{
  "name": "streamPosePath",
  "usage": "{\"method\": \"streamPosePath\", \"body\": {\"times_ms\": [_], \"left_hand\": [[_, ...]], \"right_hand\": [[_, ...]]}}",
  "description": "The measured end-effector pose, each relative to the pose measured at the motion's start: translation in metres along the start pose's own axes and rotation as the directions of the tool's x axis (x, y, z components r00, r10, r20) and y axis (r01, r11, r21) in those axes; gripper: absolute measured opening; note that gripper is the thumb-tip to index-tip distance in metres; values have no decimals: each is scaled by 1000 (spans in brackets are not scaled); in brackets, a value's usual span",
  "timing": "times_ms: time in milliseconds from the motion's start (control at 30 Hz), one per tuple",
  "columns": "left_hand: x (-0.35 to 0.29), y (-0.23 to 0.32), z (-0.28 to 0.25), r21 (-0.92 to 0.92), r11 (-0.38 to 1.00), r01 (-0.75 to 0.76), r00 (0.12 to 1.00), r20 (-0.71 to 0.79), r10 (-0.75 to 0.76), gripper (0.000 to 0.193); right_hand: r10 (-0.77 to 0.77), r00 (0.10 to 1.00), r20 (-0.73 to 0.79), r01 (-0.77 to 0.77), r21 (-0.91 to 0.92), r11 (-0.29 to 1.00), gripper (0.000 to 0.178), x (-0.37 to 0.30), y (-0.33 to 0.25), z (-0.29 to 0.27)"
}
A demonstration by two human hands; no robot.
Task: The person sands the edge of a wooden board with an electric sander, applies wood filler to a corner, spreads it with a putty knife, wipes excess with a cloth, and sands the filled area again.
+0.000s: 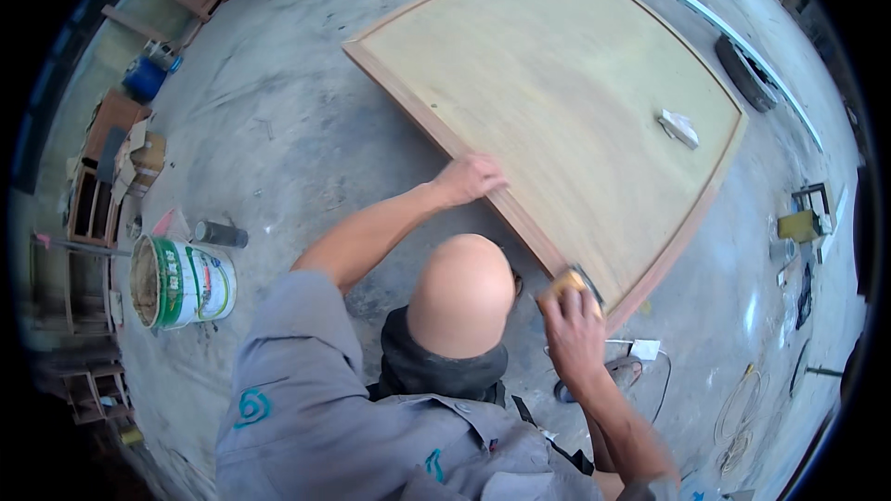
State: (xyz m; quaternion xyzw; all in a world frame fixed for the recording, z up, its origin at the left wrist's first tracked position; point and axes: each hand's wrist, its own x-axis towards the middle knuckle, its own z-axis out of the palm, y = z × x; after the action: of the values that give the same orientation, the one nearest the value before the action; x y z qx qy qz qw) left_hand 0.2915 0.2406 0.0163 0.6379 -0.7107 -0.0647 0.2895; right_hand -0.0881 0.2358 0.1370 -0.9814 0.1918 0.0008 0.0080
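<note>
A large framed wooden panel (pixel 548 83) lies in front of me, its pale flat face bordered by a raised reddish-brown rim. My left hand (pixel 471 178) is closed over the panel's near left edge, fingers on the rim. My right hand (pixel 574 320) grips a yellowish sanding block (pixel 564 283) with a dark flat underside, at the panel's near corner. The hand hides much of that block. A crumpled white paper or cloth piece (pixel 680 128) rests on the panel's right side. My bare knee (pixel 461 292) is bent between my arms, close to the edge.
A white-and-green bucket (pixel 209 283) lies tilted at the left beside a dark cylinder (pixel 221 234). Wooden furniture parts and a cardboard box (pixel 147 160) line the left. On the right are a tyre (pixel 745 74), a long pale strip (pixel 724 23), a white adapter (pixel 644 350) and coiled cable (pixel 740 417).
</note>
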Motion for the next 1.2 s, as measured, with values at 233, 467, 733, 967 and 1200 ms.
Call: {"method": "streamPosePath", "body": {"times_ms": [233,467,733,967,1200], "left_hand": [[-40,-25,-19,-206,856,474,832,-215,-512,34],[-89,9,-26,-358,693,625,731,-42,-681,34],[-69,47,3,158,937,312,947,-126,-294,48],[15,76,52,135,991,10,1000,5,-11,48],[75,81,97,291,956,-29,991,135,-11,59]], "right_hand": [[-122,982,-145,107,-103,989,37,150,-56,58],[-95,984,-150,89,-49,995,53,191,-88,58],[-8,978,-208,23,72,997,49,21,-23,44],[461,880,-114,-377,424,824,63,-120,48,4],[865,500,-48,-451,838,308,61,-141,82,31]]}}
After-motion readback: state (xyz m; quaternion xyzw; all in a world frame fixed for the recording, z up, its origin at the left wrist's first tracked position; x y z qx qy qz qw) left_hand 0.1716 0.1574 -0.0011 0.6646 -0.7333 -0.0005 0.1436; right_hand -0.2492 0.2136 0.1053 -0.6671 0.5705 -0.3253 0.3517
